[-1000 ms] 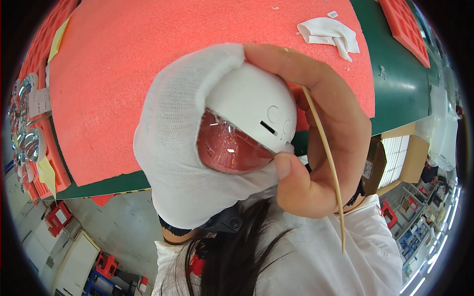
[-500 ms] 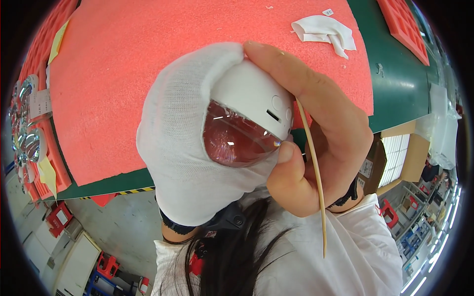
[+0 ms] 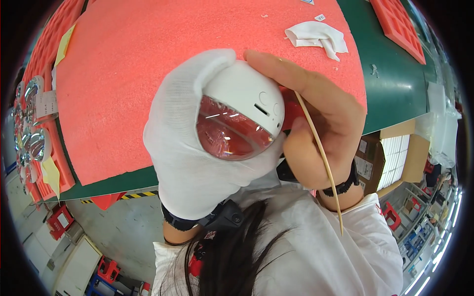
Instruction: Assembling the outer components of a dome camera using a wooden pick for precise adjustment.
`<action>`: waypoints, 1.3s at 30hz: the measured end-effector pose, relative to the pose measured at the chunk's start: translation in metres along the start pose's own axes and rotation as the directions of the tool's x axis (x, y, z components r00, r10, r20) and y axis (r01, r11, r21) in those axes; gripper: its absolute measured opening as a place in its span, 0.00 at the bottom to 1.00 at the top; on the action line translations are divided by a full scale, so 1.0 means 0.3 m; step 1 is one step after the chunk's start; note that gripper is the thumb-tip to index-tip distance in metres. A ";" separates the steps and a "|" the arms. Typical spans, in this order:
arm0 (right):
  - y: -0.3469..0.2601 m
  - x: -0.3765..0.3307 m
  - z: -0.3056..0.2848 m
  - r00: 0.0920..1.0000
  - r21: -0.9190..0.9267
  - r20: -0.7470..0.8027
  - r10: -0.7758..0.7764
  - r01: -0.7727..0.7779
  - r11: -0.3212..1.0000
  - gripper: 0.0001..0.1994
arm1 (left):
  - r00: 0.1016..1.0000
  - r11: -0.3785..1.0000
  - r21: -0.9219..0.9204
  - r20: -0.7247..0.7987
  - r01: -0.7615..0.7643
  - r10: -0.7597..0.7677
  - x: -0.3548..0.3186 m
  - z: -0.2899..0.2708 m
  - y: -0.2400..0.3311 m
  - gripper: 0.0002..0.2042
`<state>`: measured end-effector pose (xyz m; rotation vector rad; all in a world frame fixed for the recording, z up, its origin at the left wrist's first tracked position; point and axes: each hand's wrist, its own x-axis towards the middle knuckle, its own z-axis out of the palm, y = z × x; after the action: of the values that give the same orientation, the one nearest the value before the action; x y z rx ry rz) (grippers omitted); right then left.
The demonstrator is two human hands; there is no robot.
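My left hand (image 3: 177, 123), in a white glove, is wrapped round a ball-shaped white device (image 3: 247, 91). The device has a clear curved window (image 3: 229, 130), a small dark slot and round marks on its shell. The bare right hand (image 3: 321, 113) curls beside the device's right side, with a thin wooden stick (image 3: 316, 138) held in it. The stick slants down past the thumb toward my sleeve. My right index fingertip is at the shell's upper edge; whether it touches cannot be told. The thumb is bent near the device's lower right.
Pink foam sheet (image 3: 113, 98) covers much of the green table (image 3: 395, 89). A white cloth glove piece (image 3: 318, 38) lies on it, far right. Several shiny clear domes (image 3: 37, 143) sit in foam at the left. An open cardboard box (image 3: 417, 158) stands at the right.
The device has shifted slightly left. My right thumb has drawn back from the window's corner, and the stick's lower end has swung right and up.
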<state>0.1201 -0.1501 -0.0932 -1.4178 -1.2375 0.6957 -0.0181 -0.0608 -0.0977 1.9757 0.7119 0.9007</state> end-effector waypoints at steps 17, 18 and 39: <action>-0.009 0.005 -0.002 0.999 0.064 0.016 -0.034 0.033 0.997 0.31 | 0.999 0.998 -0.054 0.017 0.031 -0.030 -0.007 0.002 -0.010 0.39; -0.013 0.003 0.002 0.999 0.038 0.012 -0.041 0.040 0.998 0.31 | 0.999 0.998 -0.056 0.007 0.040 -0.040 -0.010 0.005 -0.012 0.38; -0.001 -0.008 0.009 0.996 0.283 -0.032 0.079 -0.067 0.957 0.29 | 0.998 0.987 -0.150 -0.007 0.056 -0.058 -0.013 0.003 -0.013 0.41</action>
<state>0.1169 -0.1515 -0.0940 -1.2392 -1.0114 0.8518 -0.0202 -0.0622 -0.1027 1.8104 0.6840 0.9051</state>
